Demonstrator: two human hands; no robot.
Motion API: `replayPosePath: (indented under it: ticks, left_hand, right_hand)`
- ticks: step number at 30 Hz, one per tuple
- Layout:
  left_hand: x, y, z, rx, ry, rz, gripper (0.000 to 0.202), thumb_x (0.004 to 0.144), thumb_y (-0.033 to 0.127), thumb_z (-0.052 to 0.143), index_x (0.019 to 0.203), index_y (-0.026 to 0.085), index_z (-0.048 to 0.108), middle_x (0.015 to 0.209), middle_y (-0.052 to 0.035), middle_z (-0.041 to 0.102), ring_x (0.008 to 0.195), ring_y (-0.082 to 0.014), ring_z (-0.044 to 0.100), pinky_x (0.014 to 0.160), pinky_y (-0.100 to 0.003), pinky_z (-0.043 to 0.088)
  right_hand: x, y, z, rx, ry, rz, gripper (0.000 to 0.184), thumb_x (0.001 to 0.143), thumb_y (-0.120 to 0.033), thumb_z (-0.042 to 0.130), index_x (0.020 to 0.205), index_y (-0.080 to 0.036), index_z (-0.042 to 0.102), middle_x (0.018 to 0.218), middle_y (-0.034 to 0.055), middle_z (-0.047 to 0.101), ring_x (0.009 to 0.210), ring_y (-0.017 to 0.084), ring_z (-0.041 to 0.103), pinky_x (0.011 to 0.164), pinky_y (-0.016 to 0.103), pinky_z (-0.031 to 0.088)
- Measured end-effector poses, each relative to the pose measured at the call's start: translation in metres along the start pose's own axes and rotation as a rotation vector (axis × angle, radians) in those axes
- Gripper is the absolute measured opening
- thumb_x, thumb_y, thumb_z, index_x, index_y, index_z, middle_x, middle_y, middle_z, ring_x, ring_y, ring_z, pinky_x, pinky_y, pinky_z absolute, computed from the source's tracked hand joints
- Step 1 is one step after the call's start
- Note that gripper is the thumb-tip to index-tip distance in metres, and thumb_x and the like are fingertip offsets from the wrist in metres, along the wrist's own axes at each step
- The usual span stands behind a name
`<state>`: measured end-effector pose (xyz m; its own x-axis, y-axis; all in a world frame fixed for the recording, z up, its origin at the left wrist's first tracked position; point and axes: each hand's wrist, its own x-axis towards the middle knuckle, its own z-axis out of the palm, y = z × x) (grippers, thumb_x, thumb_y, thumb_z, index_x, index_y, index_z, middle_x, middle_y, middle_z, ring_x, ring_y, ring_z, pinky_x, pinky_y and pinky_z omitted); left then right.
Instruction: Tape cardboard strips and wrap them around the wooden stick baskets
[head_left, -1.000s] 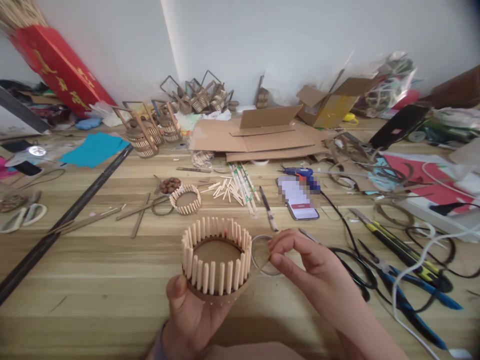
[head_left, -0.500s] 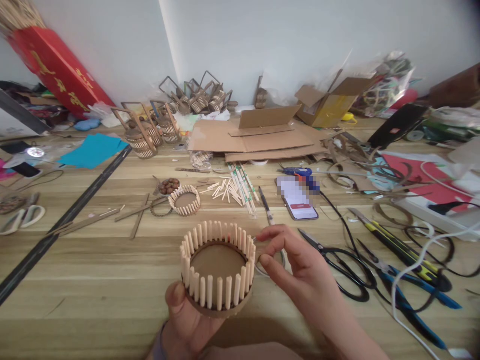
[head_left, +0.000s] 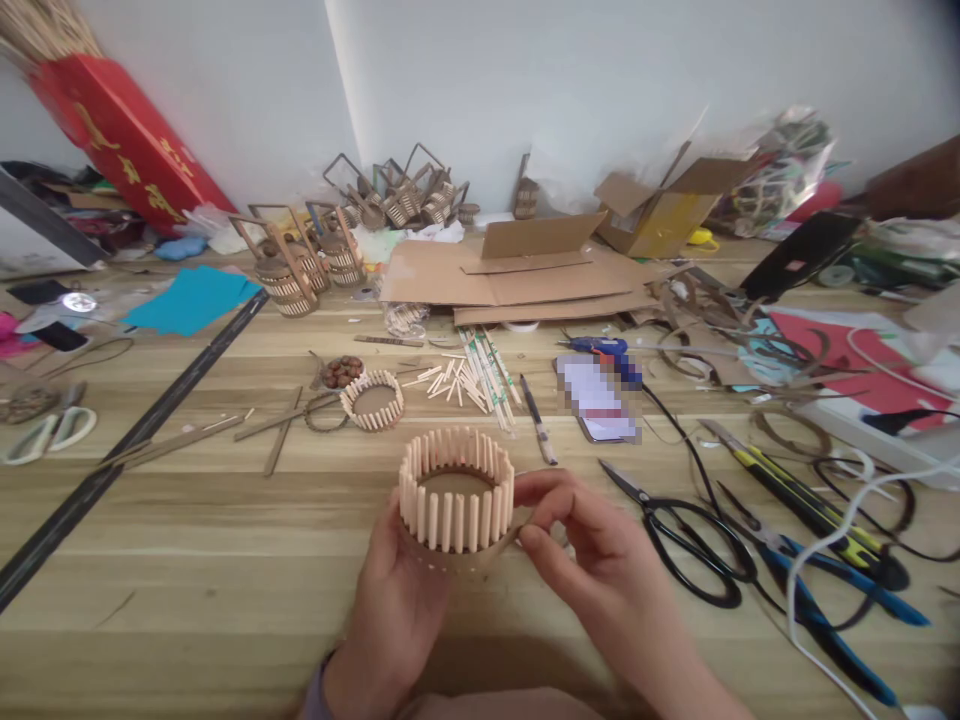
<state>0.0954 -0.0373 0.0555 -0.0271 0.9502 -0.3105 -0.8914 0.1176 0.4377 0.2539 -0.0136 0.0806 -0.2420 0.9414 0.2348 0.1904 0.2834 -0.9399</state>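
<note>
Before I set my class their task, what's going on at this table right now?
The left hand holds up a round frame ringed with upright wooden pegs. The right hand pinches a thin brown strip beside its base. Beyond lie a second peg ring and loose sticks; black scissors rest to the right.

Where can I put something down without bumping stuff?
The biggest bare bit of table is between the black stripe, the brown strips and the left hand. A smaller one sits between the blue paper and those strips. It's crowded on the right, with black scissors, pliers and a knife.
</note>
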Motion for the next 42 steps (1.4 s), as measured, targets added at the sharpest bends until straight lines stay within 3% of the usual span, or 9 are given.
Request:
replayPosePath:
  ticks: [3, 7, 11, 18, 26, 29, 35, 39, 42]
  left_hand:
    - [-0.002, -0.002, -0.002, 0.062, 0.072, 0.062, 0.028, 0.094, 0.038, 0.053, 0.107, 0.023, 0.073, 0.102, -0.0025, 0.075, 0.109, -0.0241, 0.064, 0.105, -0.040, 0.043]
    - [-0.010, -0.006, -0.005, 0.161, -0.141, 0.125, 0.054, 0.073, 0.059, 0.072, 0.114, 0.024, 0.070, 0.114, -0.0073, 0.072, 0.123, -0.0335, 0.055, 0.108, -0.045, 0.038]
    - [-0.012, -0.008, -0.003, 0.308, -0.280, 0.169, 0.069, 0.064, 0.046, 0.084, 0.125, 0.023, 0.062, 0.125, -0.0111, 0.066, 0.130, -0.0371, 0.047, 0.111, -0.047, 0.034]
    - [-0.009, -0.005, -0.001, 0.209, -0.176, 0.190, 0.083, 0.056, 0.044, 0.088, 0.131, 0.027, 0.057, 0.128, -0.0089, 0.064, 0.130, -0.0389, 0.047, 0.110, -0.049, 0.037]
    - [-0.010, 0.006, -0.012, 0.195, -0.191, 0.084, 0.086, 0.050, 0.040, 0.092, 0.128, 0.035, 0.057, 0.126, -0.0034, 0.067, 0.136, -0.0353, 0.041, 0.107, -0.047, 0.043]
    - [-0.007, 0.007, -0.008, 0.193, -0.192, 0.146, 0.086, 0.052, 0.040, 0.091, 0.130, 0.032, 0.056, 0.131, -0.0050, 0.064, 0.137, -0.0357, 0.038, 0.111, -0.046, 0.038]
    - [-0.004, 0.006, 0.001, 0.213, -0.213, 0.203, 0.088, 0.054, 0.045, 0.090, 0.134, 0.031, 0.054, 0.133, -0.0068, 0.063, 0.132, -0.0355, 0.047, 0.112, -0.045, 0.037]
    - [-0.006, 0.010, -0.003, 0.185, -0.222, 0.218, 0.078, 0.058, 0.045, 0.088, 0.130, 0.033, 0.059, 0.120, -0.0034, 0.071, 0.121, -0.0314, 0.058, 0.108, -0.039, 0.042]
    - [-0.006, 0.011, -0.006, 0.181, -0.237, 0.235, 0.066, 0.061, 0.044, 0.087, 0.123, 0.033, 0.065, 0.110, -0.0017, 0.075, 0.111, -0.0271, 0.066, 0.102, -0.034, 0.047]
  right_hand:
    - [-0.001, -0.001, 0.002, -0.037, 0.029, -0.022, 0.014, 0.081, -0.017, 0.059, 0.069, -0.022, 0.056, 0.092, 0.0048, 0.069, 0.088, 0.019, 0.066, 0.076, 0.032, 0.051]
    - [-0.002, -0.007, 0.006, -0.099, 0.088, -0.055, 0.014, 0.079, -0.016, 0.061, 0.067, -0.022, 0.057, 0.087, 0.0036, 0.069, 0.084, 0.018, 0.066, 0.072, 0.030, 0.052]
    - [-0.002, -0.011, 0.009, -0.134, 0.091, -0.105, 0.014, 0.078, -0.015, 0.061, 0.068, -0.023, 0.058, 0.087, 0.0028, 0.070, 0.084, 0.017, 0.067, 0.072, 0.028, 0.053]
    - [-0.009, -0.014, 0.004, -0.204, -0.024, -0.070, 0.006, 0.079, -0.020, 0.064, 0.082, -0.024, 0.067, 0.106, 0.0076, 0.070, 0.097, 0.022, 0.068, 0.081, 0.034, 0.056]
    - [-0.017, -0.019, -0.003, -0.138, -0.096, -0.003, 0.023, 0.083, -0.025, 0.064, 0.105, -0.028, 0.071, 0.131, 0.0093, 0.062, 0.120, 0.027, 0.058, 0.098, 0.043, 0.049]
    - [-0.019, -0.019, -0.003, -0.097, -0.105, 0.003, 0.030, 0.084, -0.027, 0.064, 0.113, -0.029, 0.069, 0.135, 0.0094, 0.059, 0.125, 0.027, 0.055, 0.099, 0.042, 0.050]
    - [-0.022, -0.015, -0.003, -0.182, -0.131, -0.088, 0.046, 0.084, -0.022, 0.062, 0.129, -0.029, 0.059, 0.128, 0.0091, 0.064, 0.130, 0.027, 0.050, 0.101, 0.041, 0.049]
    - [-0.021, -0.013, -0.002, -0.260, 0.009, -0.098, 0.062, 0.084, -0.022, 0.062, 0.142, -0.030, 0.042, 0.109, 0.0050, 0.069, 0.124, 0.024, 0.053, 0.103, 0.040, 0.045]
    - [-0.018, -0.015, 0.000, -0.231, 0.060, -0.110, 0.039, 0.084, -0.024, 0.064, 0.122, -0.030, 0.056, 0.087, 0.0003, 0.067, 0.093, 0.019, 0.065, 0.086, 0.032, 0.052]
